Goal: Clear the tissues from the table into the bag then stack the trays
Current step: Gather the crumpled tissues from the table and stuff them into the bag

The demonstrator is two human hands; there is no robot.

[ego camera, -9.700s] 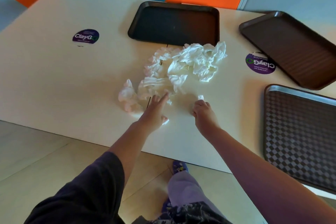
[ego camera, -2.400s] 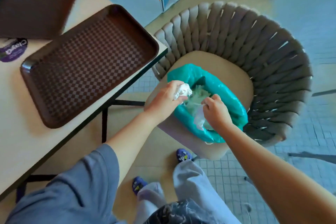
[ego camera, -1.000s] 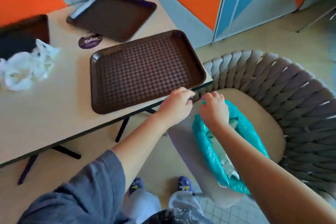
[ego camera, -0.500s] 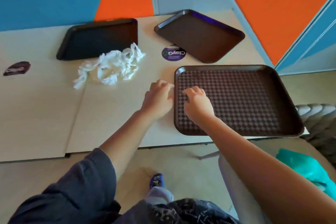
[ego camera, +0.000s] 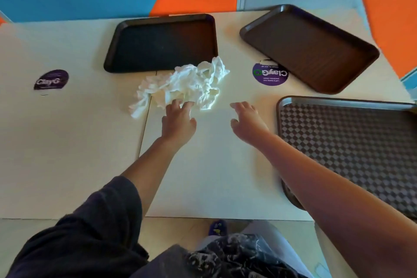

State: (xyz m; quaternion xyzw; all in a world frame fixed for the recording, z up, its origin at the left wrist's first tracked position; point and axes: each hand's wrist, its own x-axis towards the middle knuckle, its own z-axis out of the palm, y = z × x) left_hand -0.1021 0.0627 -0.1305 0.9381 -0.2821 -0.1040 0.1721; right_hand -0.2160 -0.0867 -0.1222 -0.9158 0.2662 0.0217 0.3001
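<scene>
At centre frame your left hand [ego camera: 178, 123] has loose, spread fingers touching the near edge of the tissues [ego camera: 185, 84], gripping nothing yet; your right hand [ego camera: 247, 121] hovers empty and relaxed just right of them. That whole heap is left to bag. No bag is in view. Three trays [ego camera: 161, 43] [ego camera: 309, 47] [ego camera: 352, 146] lie apart, top and right, unstacked.
</scene>
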